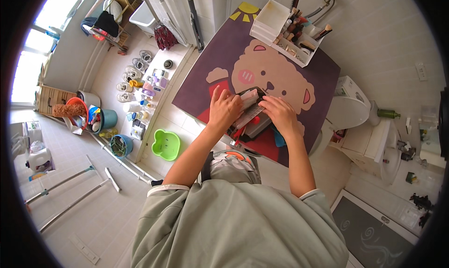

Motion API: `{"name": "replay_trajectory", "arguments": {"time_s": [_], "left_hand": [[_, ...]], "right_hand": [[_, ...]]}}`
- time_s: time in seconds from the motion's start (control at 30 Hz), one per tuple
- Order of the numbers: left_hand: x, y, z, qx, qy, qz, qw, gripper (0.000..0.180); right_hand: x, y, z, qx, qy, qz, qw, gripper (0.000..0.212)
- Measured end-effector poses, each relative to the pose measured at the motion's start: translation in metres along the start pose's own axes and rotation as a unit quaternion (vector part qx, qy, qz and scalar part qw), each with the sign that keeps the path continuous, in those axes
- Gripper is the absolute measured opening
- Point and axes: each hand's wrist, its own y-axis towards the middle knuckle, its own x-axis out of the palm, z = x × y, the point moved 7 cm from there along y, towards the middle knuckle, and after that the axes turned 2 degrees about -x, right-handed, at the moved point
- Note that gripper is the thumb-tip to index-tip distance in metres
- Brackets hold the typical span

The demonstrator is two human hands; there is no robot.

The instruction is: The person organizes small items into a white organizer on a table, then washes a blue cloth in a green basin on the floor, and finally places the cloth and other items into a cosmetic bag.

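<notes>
Over the near part of a dark purple table mat with a bear picture, both my hands work at a clear, pinkish flat plastic piece. My left hand grips its left edge, with the index finger raised. From the other side my right hand has its fingertips bent onto the upper right edge. Beneath the piece lies a dark case or bag, partly covered by it and by my hands. A red strap-like thing shows at its lower left. What the plastic piece contains is too small to tell.
A white organizer with makeup brushes and combs stands at the mat's far edge. To the right is a toilet. On the left are a green basin, bottles on a ledge, several shoes and a mop.
</notes>
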Motion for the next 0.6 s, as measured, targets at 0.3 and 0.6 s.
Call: {"name": "replay_trajectory", "arguments": {"time_s": [0.3,0.6], "left_hand": [[-0.015,0.0,0.003,0.09,-0.067,-0.106,0.988,0.042],[-0.013,-0.019,0.007,0.104,-0.08,-0.127,0.983,0.054]], "right_hand": [[0.007,0.01,-0.004,-0.03,-0.016,-0.025,0.999,0.024],[-0.002,0.002,-0.012,0.005,0.01,0.056,0.998,0.022]]}}
